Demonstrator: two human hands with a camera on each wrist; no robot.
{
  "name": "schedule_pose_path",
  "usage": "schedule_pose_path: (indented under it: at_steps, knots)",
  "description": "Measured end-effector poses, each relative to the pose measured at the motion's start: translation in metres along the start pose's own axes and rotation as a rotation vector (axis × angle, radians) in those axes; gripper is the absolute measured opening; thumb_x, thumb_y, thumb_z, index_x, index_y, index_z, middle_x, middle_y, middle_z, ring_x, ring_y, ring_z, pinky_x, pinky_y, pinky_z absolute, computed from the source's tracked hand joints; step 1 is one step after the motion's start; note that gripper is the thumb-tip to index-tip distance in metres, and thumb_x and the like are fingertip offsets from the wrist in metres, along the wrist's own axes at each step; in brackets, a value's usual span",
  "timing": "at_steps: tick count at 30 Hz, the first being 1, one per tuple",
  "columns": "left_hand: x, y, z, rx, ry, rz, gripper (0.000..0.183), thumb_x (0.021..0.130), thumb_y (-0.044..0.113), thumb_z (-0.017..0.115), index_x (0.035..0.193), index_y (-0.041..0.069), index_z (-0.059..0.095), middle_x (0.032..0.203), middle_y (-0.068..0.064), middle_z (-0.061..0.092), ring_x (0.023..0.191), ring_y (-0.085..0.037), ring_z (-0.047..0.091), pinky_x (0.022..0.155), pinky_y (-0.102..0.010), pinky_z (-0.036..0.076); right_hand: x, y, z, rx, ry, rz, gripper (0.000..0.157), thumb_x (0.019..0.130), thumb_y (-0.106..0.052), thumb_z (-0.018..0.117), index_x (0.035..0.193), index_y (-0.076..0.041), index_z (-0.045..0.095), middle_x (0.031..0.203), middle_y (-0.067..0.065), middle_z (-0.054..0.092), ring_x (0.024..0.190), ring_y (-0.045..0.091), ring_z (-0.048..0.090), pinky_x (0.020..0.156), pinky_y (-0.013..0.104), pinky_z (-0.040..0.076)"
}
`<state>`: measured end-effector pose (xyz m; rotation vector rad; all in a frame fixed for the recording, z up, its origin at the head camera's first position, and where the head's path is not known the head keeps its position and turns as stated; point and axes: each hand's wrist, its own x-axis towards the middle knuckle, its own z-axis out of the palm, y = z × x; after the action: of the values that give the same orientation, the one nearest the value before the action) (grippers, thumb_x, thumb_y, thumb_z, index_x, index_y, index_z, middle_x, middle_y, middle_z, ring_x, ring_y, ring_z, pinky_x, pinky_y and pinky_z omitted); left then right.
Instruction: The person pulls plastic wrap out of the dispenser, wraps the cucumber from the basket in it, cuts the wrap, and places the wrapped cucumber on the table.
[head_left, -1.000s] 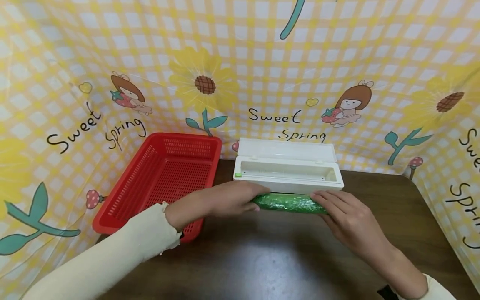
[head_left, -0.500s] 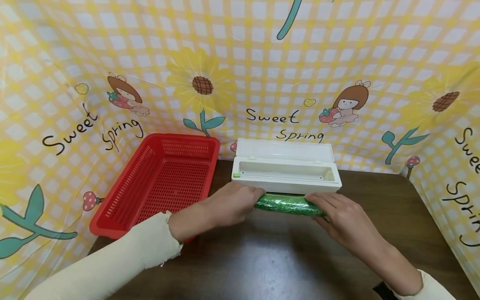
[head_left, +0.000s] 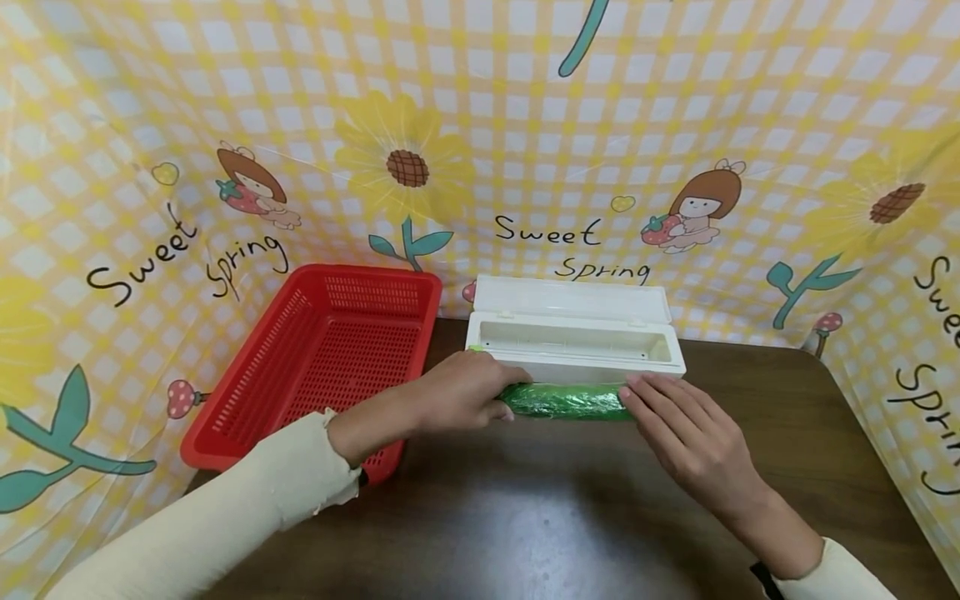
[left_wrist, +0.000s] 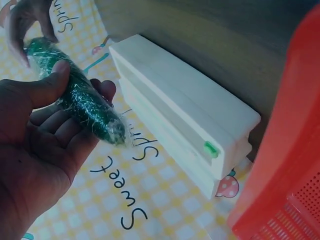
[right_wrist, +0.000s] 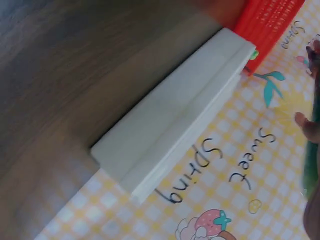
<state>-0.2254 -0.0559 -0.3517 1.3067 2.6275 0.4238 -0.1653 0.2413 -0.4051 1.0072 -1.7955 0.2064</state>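
A cucumber (head_left: 573, 401) wrapped in shiny clear film lies level between my two hands, above the table. My left hand (head_left: 461, 392) grips its left end. In the left wrist view, the left thumb presses one side of the wrapped cucumber (left_wrist: 90, 105) and the fingers support the other; loose film sticks out past the near tip. My right hand (head_left: 693, 442) holds the right end, its fingers covering that tip in the head view. Directly behind the cucumber stands a long white box (head_left: 600, 368), lid raised, with a green slider (left_wrist: 211, 148) at one end.
A red plastic basket (head_left: 429, 333) with slotted walls stands on the left, partly behind my left forearm. The brown wooden table (head_left: 540, 517) meets a yellow checked cloth (head_left: 540, 150) at the back and sides.
The cucumber tilted slightly, then came level again and nearer the white box. My left fingers shifted on its end; the right hand turned a little, its fingers now straighter over the tip.
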Motion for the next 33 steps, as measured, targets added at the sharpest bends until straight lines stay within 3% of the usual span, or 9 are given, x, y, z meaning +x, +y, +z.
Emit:
schedule_pose_path:
  at_steps: [5, 8, 13, 17, 21, 24, 27, 30, 33]
  knots:
    - [-0.005, 0.001, -0.003, 0.027, 0.023, -0.039, 0.034, 0.088, 0.018, 0.081, 0.12, 0.011, 0.071, 0.096, 0.002, 0.073, 0.077, -0.013, 0.057, 0.075, -0.032, 0.05, -0.007, 0.001, -0.009, 0.292, -0.151, 0.289, 0.071, 0.097, -0.048, 0.064, 0.136, 0.01, 0.056, 0.137, 0.026, 0.062, 0.128, 0.035, 0.059, 0.122, 0.026, 0.032]
    - [-0.008, 0.0, -0.004, 0.02, 0.033, -0.044, 0.035, 0.088, 0.016, 0.081, 0.12, 0.011, 0.071, 0.097, 0.003, 0.074, 0.077, -0.012, 0.058, 0.075, -0.032, 0.05, -0.007, 0.003, -0.017, 0.463, -0.267, 0.553, 0.071, 0.09, -0.041, 0.077, 0.143, 0.002, 0.054, 0.147, 0.02, 0.055, 0.142, 0.02, 0.05, 0.119, 0.017, 0.031]
    - [-0.011, -0.003, -0.003, -0.014, 0.044, -0.042, 0.038, 0.088, 0.014, 0.081, 0.125, 0.011, 0.071, 0.109, 0.001, 0.075, 0.084, -0.011, 0.063, 0.078, -0.03, 0.054, 0.001, 0.009, -0.03, 0.803, -0.553, 1.126, 0.049, 0.1, -0.022, 0.067, 0.146, -0.013, 0.052, 0.142, 0.012, 0.057, 0.118, 0.002, 0.062, 0.094, 0.017, 0.051]
    - [-0.012, -0.006, -0.002, -0.046, 0.031, -0.057, 0.042, 0.088, 0.013, 0.081, 0.128, 0.011, 0.07, 0.117, -0.001, 0.075, 0.09, -0.012, 0.064, 0.078, -0.029, 0.055, 0.004, 0.013, -0.033, 0.996, -0.606, 1.327, 0.047, 0.102, -0.023, 0.065, 0.143, -0.003, 0.055, 0.129, 0.016, 0.059, 0.096, 0.019, 0.072, 0.082, 0.031, 0.06]
    - [-0.013, -0.009, -0.004, -0.05, 0.019, -0.038, 0.04, 0.088, 0.012, 0.08, 0.128, 0.011, 0.07, 0.114, -0.002, 0.074, 0.089, -0.013, 0.064, 0.077, -0.028, 0.054, 0.0, 0.012, -0.032, 0.918, -0.559, 1.241, 0.043, 0.094, -0.017, 0.075, 0.135, -0.008, 0.065, 0.116, -0.001, 0.068, 0.086, 0.013, 0.072, 0.073, 0.029, 0.06]
    - [-0.012, -0.011, -0.007, -0.032, 0.015, -0.025, 0.034, 0.09, 0.011, 0.078, 0.123, 0.013, 0.072, 0.102, 0.001, 0.074, 0.082, -0.012, 0.062, 0.074, -0.028, 0.052, -0.005, 0.009, -0.029, 0.806, -0.488, 1.068, 0.046, 0.088, -0.009, 0.079, 0.132, -0.014, 0.069, 0.114, -0.011, 0.071, 0.074, 0.004, 0.066, 0.061, 0.023, 0.056]
    - [-0.012, -0.013, -0.009, -0.016, 0.009, -0.024, 0.026, 0.091, 0.011, 0.076, 0.117, 0.016, 0.072, 0.09, 0.005, 0.07, 0.076, -0.01, 0.059, 0.07, -0.027, 0.049, -0.009, 0.008, -0.025, 0.674, -0.375, 0.801, 0.049, 0.08, -0.007, 0.085, 0.128, -0.012, 0.072, 0.115, -0.007, 0.074, 0.08, -0.002, 0.066, 0.061, 0.016, 0.053]
    - [-0.012, -0.015, -0.01, -0.011, 0.005, -0.016, 0.02, 0.092, 0.01, 0.075, 0.11, 0.019, 0.072, 0.084, 0.007, 0.067, 0.074, -0.009, 0.057, 0.068, -0.027, 0.048, -0.011, 0.009, -0.02, 0.521, -0.262, 0.502, 0.039, 0.089, -0.024, 0.079, 0.123, -0.005, 0.074, 0.114, 0.004, 0.076, 0.099, -0.002, 0.069, 0.073, 0.01, 0.053]
    - [-0.011, -0.015, -0.011, -0.011, 0.0, 0.0, 0.017, 0.092, 0.009, 0.074, 0.105, 0.02, 0.071, 0.081, 0.008, 0.066, 0.072, -0.009, 0.057, 0.067, -0.027, 0.047, -0.01, 0.01, -0.017, 0.357, -0.179, 0.231, 0.046, 0.1, -0.04, 0.063, 0.12, -0.001, 0.074, 0.108, 0.009, 0.076, 0.095, 0.008, 0.073, 0.078, 0.013, 0.055]
